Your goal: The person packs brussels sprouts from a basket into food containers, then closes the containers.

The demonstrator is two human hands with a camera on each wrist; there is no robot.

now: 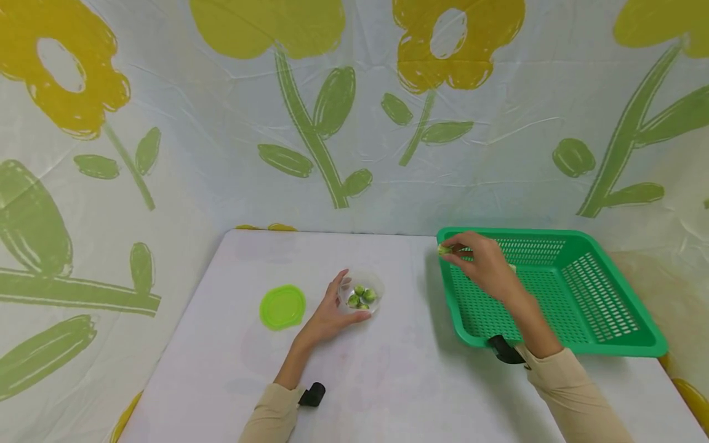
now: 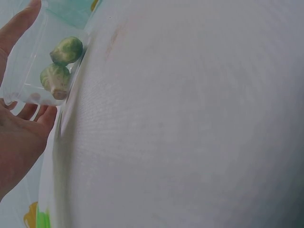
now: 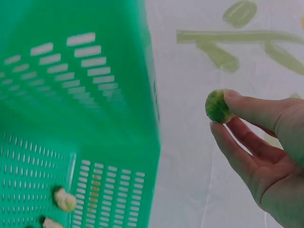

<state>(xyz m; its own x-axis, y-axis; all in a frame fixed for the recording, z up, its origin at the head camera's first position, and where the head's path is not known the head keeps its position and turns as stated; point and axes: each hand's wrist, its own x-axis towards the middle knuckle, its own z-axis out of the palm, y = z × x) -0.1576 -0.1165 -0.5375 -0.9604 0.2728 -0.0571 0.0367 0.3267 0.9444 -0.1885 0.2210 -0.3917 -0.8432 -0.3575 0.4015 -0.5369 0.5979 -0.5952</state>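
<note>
In the head view my left hand (image 1: 328, 319) grips a small clear plastic container (image 1: 379, 280) standing on the table, its thumb and fingers around the wall. Several Brussels sprouts (image 1: 368, 296) lie inside, two of them showing in the left wrist view. My right hand (image 1: 490, 269) pinches one Brussels sprout (image 3: 218, 106) between thumb and fingertips. That sprout is held above the left rim of a green plastic basket (image 1: 456, 320). More sprouts (image 3: 65, 200) lie inside the basket in the right wrist view, partly cut off by the frame edge.
A bright green lid (image 1: 282, 307) lies flat on the white table (image 1: 388, 387), left of the container. The slotted basket takes up the right side of the table. Behind stands a flower-printed cloth (image 1: 232, 154).
</note>
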